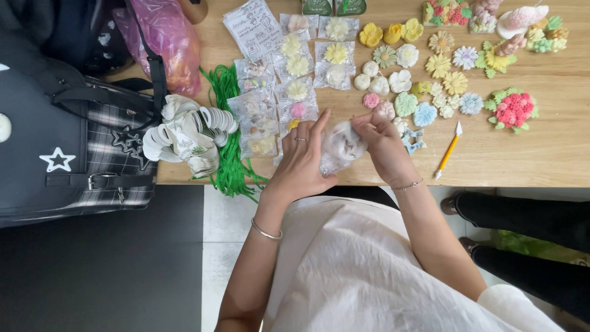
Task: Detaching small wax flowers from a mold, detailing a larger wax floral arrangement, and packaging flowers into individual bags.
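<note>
- At the near edge of the wooden counter [553,160], both hands met over a small clear plastic bag [342,147] with a pale moulded flower piece inside it.
- Her left hand [299,161] was curled around the bag's left side, fingers closed on the film, a ring showing on one finger.
- Her right hand [386,144] pinched the bag's top right corner, thumb and fingertips pressed together on it.
- To my eye, the step wanted a light grip: the piece looked soft-edged, so pinching the film only, not the flower, would have spared its petals.
- Holding the bag low over the counter seemed wise, in case the piece slipped out.
- Just beyond her hands lay rows of already bagged flowers [297,91], and to their right loose pastel flower shapes [405,103], near enough to knock.
- A yellow sculpting tool [448,149] lay just right of her right wrist, apart from it.
- Green cord [230,154] and a pile of white paper tags [187,132] sat to the left.
</note>
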